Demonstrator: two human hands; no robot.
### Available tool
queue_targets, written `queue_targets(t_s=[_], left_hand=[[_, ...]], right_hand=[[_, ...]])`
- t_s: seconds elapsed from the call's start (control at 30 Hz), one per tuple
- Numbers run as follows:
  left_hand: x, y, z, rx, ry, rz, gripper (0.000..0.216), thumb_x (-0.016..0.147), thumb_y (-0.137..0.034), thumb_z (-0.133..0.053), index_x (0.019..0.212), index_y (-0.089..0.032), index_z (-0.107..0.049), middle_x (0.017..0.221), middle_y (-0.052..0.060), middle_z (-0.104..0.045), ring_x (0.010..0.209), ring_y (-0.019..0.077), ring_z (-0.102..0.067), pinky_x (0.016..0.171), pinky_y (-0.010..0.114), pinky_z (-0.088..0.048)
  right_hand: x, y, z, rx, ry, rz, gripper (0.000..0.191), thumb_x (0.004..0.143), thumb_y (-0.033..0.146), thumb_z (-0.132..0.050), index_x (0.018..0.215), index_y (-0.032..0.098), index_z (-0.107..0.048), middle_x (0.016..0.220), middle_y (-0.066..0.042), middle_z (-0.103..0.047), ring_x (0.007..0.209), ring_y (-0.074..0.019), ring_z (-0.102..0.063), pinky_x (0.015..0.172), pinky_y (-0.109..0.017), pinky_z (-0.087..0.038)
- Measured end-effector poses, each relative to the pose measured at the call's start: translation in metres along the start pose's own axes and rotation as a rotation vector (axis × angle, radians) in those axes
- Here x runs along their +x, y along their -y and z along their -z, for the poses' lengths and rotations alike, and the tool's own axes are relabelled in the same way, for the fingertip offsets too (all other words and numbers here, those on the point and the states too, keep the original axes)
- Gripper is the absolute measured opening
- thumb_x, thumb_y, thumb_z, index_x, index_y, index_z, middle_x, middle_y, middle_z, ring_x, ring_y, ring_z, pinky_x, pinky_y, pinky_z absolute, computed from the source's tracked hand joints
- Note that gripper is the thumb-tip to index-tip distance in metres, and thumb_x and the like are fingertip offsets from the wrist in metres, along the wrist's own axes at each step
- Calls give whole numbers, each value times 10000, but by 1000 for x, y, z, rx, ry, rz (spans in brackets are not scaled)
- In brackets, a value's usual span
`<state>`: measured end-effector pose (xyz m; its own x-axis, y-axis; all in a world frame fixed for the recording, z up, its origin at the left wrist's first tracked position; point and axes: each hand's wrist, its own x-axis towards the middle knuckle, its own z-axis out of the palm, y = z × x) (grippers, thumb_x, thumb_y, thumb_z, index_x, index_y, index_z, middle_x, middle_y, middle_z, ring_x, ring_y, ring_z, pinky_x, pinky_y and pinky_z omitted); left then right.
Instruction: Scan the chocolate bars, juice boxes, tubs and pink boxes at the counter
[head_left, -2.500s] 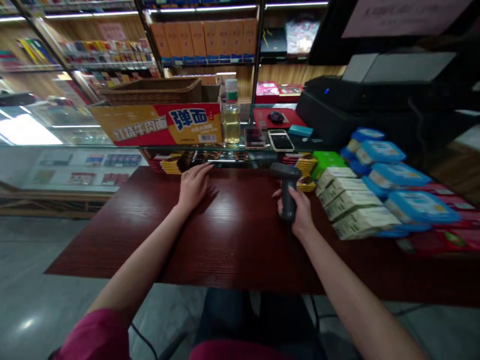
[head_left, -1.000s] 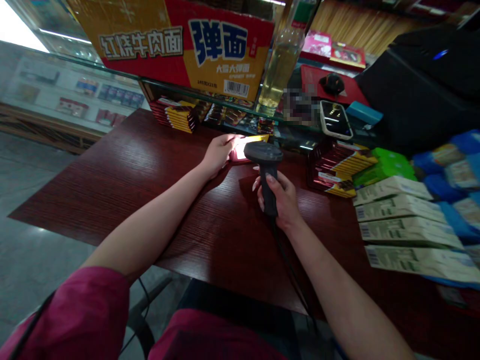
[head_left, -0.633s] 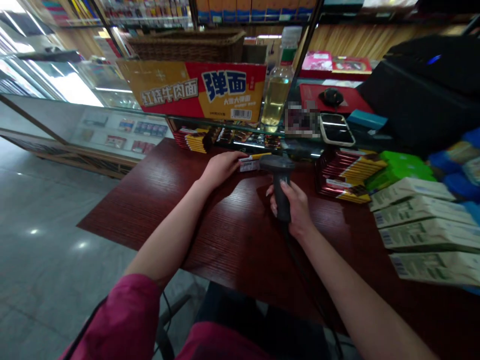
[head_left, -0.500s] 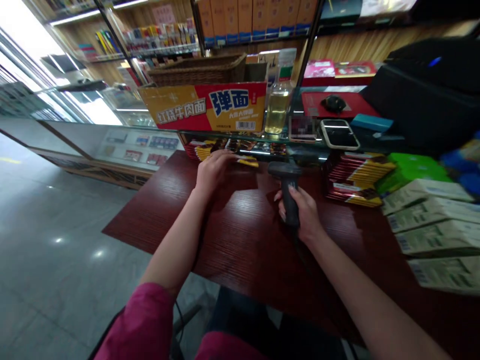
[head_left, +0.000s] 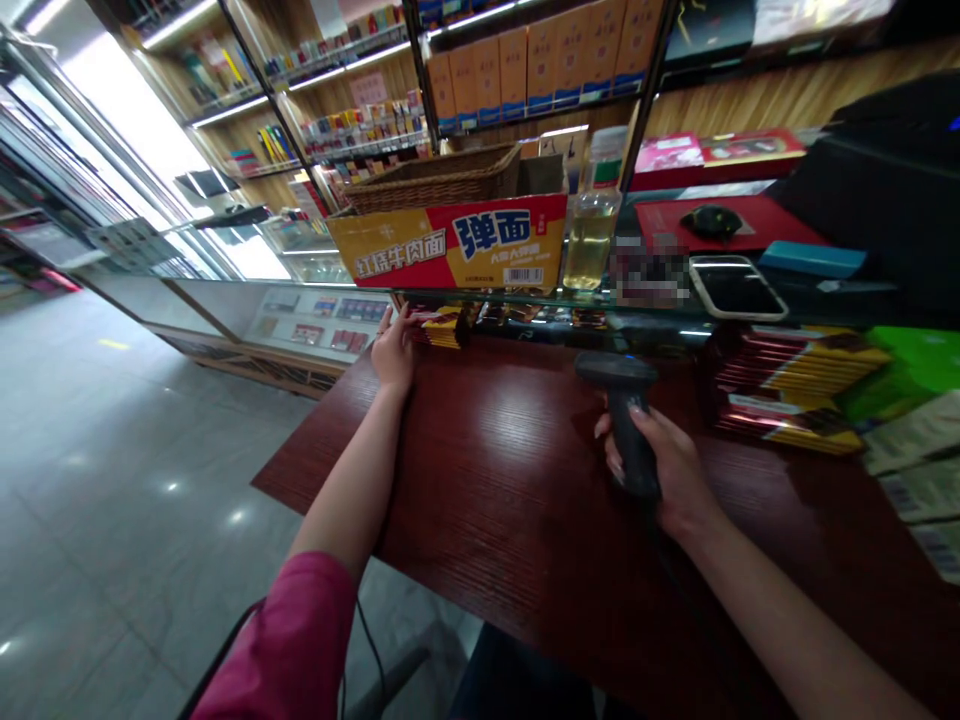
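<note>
My left hand (head_left: 393, 352) rests at the left end of a small stack of red and yellow wrapped snack bars (head_left: 441, 328), on the far edge of the counter. Its visible fingers are apart and touch or nearly touch the stack; the thumb side is partly hidden. My right hand (head_left: 664, 460) is wrapped round the handle of a black barcode scanner (head_left: 634, 430), held upright above the counter with its head toward the left. A bigger stack of the same bars (head_left: 780, 390) lies to the right of the scanner.
The dark red wooden counter (head_left: 480, 500) backs onto a glass shelf. On it stand a noodle carton (head_left: 480, 245), a bottle of yellowish liquid (head_left: 592, 225) and a phone (head_left: 739, 287). Green packs (head_left: 919, 360) and pale boxes (head_left: 919, 435) line the right side.
My left hand has moved left, from holding a bar over the counter to the end of the small stack. The scanner stays in my right hand. The view has turned slightly left.
</note>
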<state>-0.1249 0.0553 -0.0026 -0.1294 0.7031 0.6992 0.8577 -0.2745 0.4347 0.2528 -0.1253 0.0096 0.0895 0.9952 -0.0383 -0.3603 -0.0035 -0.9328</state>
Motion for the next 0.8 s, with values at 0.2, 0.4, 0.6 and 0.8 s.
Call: queue_targets(t_s=[0.2,0.4,0.6,0.8], left_hand=[[2,-6,-3,122,38,-50,485,999,-163,-489,1440,-263,-666,1654,67,-507,1588,285,-416,1251,535,-407],[-6,-18,0,153,137,-151,544,976,-151,-502,1468,-331,-645,1540,43,-640,1494,271,-533,1222,534,-413],[-4,-15,-1,146,137,-101,539,954,-156,-507,1440,-318,-676,1513,70,-661,1483,293,-544,1184,531,-450],[-24,-72,2,18,34,-194,559,979,-179,-508,1521,-287,-589,1604,89,-573,1507,301,-504,1252,520,-379]], right_hand=[[0,-2,1,-49,12,-27,363,845,558,-781,959,219,-715,755,-52,-712,425,-119,-515,330,-237,-429],[0,-3,1,-15,-11,-34,361,839,534,-788,999,218,-719,819,-55,-720,450,-123,-527,348,-250,-433],[4,1,4,70,27,13,354,884,564,-696,984,225,-691,808,-43,-695,461,-129,-505,380,-272,-423],[-11,25,29,254,-61,159,319,845,516,-746,980,239,-660,885,-18,-714,520,-112,-528,464,-257,-458]])
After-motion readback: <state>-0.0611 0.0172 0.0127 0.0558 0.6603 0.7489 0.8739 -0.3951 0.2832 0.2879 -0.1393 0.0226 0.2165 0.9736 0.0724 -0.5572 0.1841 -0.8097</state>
